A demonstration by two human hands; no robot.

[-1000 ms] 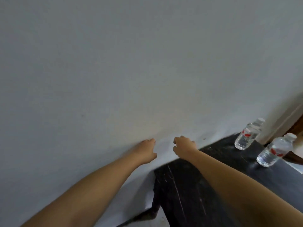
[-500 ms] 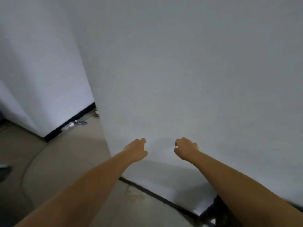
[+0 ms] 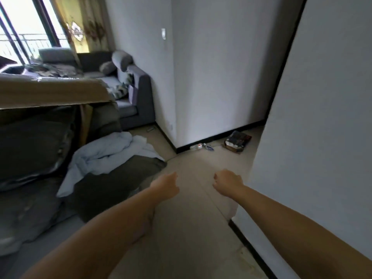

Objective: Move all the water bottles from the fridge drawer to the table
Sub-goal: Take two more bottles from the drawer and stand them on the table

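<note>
No water bottle, fridge drawer or table appears in the head view. Both my arms reach forward over a beige tiled floor (image 3: 191, 218). My left hand (image 3: 166, 187) and my right hand (image 3: 227, 185) hang side by side with loosely curled fingers, and neither holds anything.
A white wall (image 3: 312, 137) with a black baseboard runs close along my right. Ahead stands a wall corner (image 3: 181, 97), with a small dark box (image 3: 237, 140) and a white object (image 3: 196, 147) on the floor beside it. To the left lie a pale blanket (image 3: 104, 156), dark bedding (image 3: 30, 148), a cardboard box (image 3: 50, 93) and a grey sofa (image 3: 132, 97).
The view has swung left, away from the black table with two bottles, past the white wall and into the room. Both hands stay empty and keep the same pose.
</note>
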